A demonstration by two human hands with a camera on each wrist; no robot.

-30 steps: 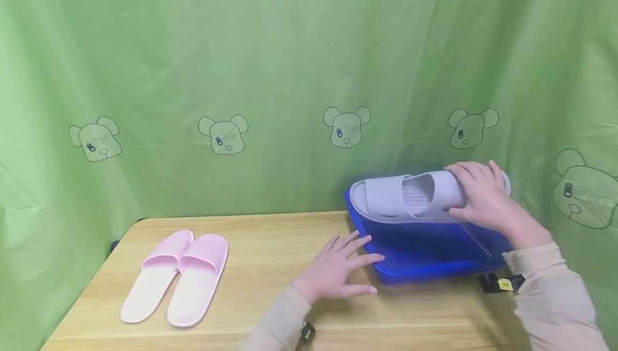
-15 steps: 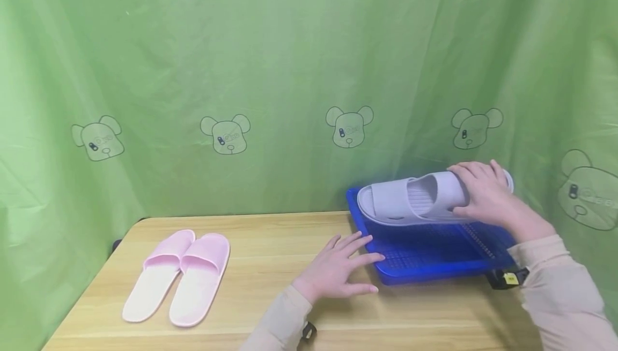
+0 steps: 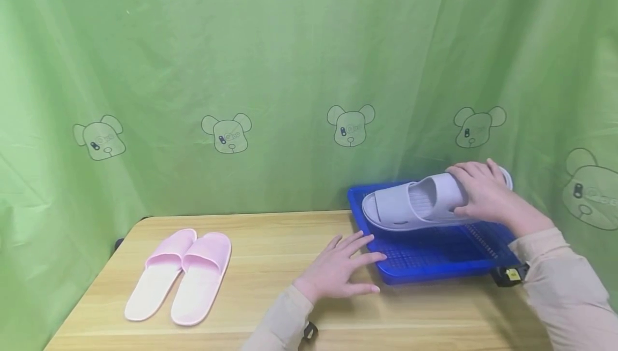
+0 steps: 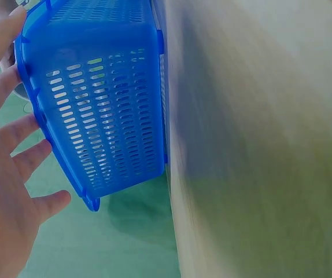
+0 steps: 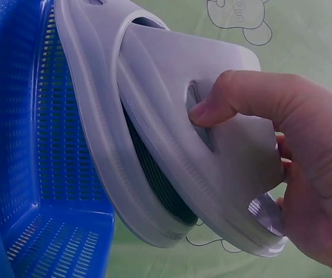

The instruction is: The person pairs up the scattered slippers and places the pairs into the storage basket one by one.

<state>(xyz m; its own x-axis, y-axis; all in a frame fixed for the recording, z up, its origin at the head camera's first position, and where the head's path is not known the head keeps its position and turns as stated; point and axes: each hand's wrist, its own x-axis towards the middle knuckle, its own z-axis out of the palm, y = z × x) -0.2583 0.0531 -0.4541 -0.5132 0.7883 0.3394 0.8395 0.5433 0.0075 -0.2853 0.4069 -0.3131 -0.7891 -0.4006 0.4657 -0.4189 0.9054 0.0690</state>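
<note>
Over the blue plastic basket [image 3: 425, 273], my right hand [image 3: 483, 195] holds a pair of pale grey slippers [image 3: 396, 206]. In the right wrist view, the near slipper [image 5: 160, 63] overlaps the other slipper [image 5: 88, 87]. The thumb presses at a slot in the near one's strap, while the other fingers are mostly hidden behind it. The toe end at the left tilts down towards the basket. My left hand [image 3: 338, 268] is spread beside the basket's left side. In the left wrist view, some of its fingertips touch the basket's rim [image 4: 34, 107].
A pair of pink and white slippers [image 3: 193, 276] lies at the left of the wooden table [image 3: 270, 243]. Green curtain [image 3: 289, 168] with bear prints hangs close behind and at both sides. A small black object with a yellow label [image 3: 512, 275] shows near my right sleeve.
The grey slippers have shifted slightly right, and their toe end has dropped lower over the basket. My left hand stays in place. The whole head view has shifted slightly.
</note>
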